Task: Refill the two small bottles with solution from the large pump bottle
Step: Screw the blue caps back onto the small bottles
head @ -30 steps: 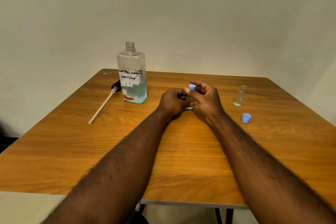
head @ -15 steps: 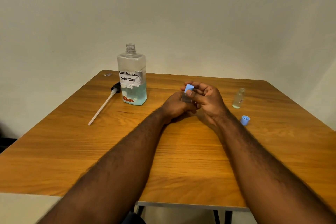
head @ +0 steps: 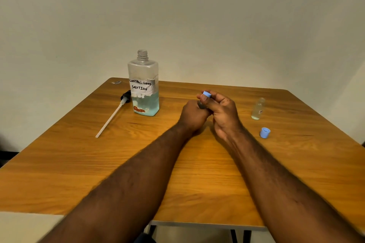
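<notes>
Head view, change: a second ago the small bottle (head: 201,105) stood on the table (head: 177,183) with its pale base showing under the fist; now the base is hidden and the blue cap (head: 207,94) sits above the bottle's dark top; I judge the cap off or nearly off, so this bottle looks about ready for filling

Pump (head: 126,96): lying on the table at left of centre; black head beside the big bottle, white tube pointing to the lower left

Large bottle (head: 145,89): upright, left of centre; neck open; pale blue liquid in the lower part only; handwritten label reads "contact lens solution"

Left hand (head: 194,116): centre of the frame; fingers curled round the small bottle, of which only the top shows; its contents cannot be seen

Right hand (head: 223,112): touching the left; thumb and fingertips pinch the blue cap

Second small bottle (head: 257,109): upright at right; uncapped; clear, with a thin layer of liquid at the bottom

Loose cap (head: 264,132): on the table just below that bottle, apart from it; open end showing
</notes>
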